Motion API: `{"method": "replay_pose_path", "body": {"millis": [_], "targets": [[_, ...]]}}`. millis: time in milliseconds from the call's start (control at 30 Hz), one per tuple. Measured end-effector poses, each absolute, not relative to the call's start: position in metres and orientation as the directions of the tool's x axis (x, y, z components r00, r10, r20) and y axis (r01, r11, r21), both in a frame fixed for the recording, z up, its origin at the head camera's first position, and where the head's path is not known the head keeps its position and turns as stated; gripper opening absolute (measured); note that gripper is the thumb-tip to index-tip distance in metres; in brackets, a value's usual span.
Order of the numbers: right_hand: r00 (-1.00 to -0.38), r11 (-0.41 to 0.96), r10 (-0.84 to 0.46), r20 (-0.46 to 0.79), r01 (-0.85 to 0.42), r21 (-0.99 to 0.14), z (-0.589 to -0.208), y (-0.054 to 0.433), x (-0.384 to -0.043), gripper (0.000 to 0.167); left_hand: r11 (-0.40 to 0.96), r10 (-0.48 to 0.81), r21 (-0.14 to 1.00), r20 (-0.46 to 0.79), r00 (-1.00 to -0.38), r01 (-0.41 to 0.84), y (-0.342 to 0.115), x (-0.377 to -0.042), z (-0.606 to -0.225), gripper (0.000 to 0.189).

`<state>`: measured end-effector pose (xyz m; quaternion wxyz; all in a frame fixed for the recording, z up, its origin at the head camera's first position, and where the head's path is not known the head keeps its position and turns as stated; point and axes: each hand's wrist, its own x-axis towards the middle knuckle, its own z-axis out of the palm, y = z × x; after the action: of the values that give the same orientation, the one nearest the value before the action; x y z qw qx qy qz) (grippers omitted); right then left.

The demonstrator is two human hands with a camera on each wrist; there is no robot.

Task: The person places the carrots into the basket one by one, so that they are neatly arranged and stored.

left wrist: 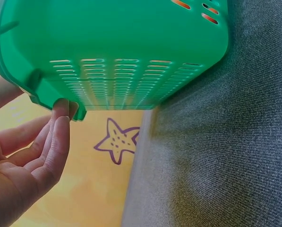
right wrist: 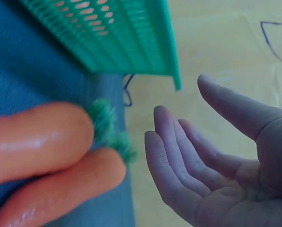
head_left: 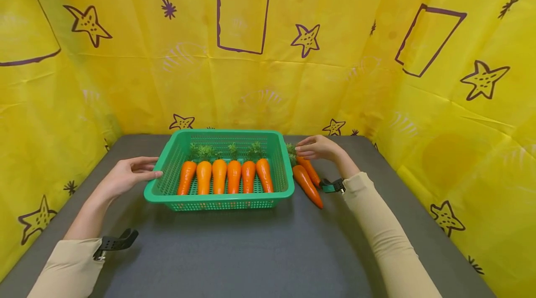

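A green plastic basket stands on the dark table with a row of several orange carrots inside, their green tops toward the back. My left hand grips the basket's left rim, thumb over the edge; the left wrist view shows the fingers curled under the rim. To the right of the basket lie two loose carrots, a nearer one and a farther one, side by side. My right hand hovers above their leafy tops, holding nothing, fingers loosely bent and apart from the carrots.
The dark grey table extends in front of the basket. A yellow cloth with drawn stars and frames hangs close behind the table and along both sides. Each wrist wears a dark strap, the left one jutting inward.
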<state>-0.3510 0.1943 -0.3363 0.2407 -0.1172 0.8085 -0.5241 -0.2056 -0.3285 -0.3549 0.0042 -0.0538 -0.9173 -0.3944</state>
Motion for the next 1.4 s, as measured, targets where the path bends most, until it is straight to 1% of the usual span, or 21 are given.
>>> {"method": "replay_pose_path", "body": {"millis": [133, 367, 667, 800, 933, 1067, 1400], "targets": [[-0.864, 0.440, -0.407, -0.296, 0.099, -0.893, -0.344, 0.205, -0.355, 0.052, 0.687, 0.096, 0.720, 0.047, -0.994, 0.101, -0.328, -0.206, -0.355, 0.067], [-0.872, 0.383, -0.361, -0.331, 0.185, -0.905, -0.358, 0.221, -0.363, 0.054, 0.681, 0.093, 0.725, 0.051, -0.994, 0.100, -0.329, -0.206, -0.356, 0.067], [-0.889, 0.402, -0.283, -0.359, 0.230, -0.886, -0.379, 0.236, -0.366, 0.052, 0.677, 0.089, 0.730, 0.050, -0.995, 0.097, -0.329, -0.206, -0.356, 0.066], [-0.889, 0.404, -0.269, -0.369, 0.244, -0.882, -0.387, 0.240, -0.365, 0.051, 0.682, 0.089, 0.725, 0.048, -0.995, 0.096, -0.329, -0.206, -0.356, 0.066], [-0.883, 0.433, -0.273, -0.382, 0.241, -0.868, -0.392, 0.237, -0.364, 0.053, 0.684, 0.088, 0.723, 0.046, -0.995, 0.094, -0.330, -0.206, -0.355, 0.066], [-0.879, 0.496, -0.271, -0.392, 0.222, -0.839, -0.395, 0.229, -0.363, 0.056, 0.684, 0.091, 0.723, 0.048, -0.995, 0.097, -0.330, -0.206, -0.355, 0.066], [-0.886, 0.561, -0.195, -0.421, 0.252, -0.788, -0.402, 0.216, -0.363, 0.061, 0.679, 0.096, 0.727, 0.049, -0.994, 0.101, -0.329, -0.205, -0.355, 0.066]]}}
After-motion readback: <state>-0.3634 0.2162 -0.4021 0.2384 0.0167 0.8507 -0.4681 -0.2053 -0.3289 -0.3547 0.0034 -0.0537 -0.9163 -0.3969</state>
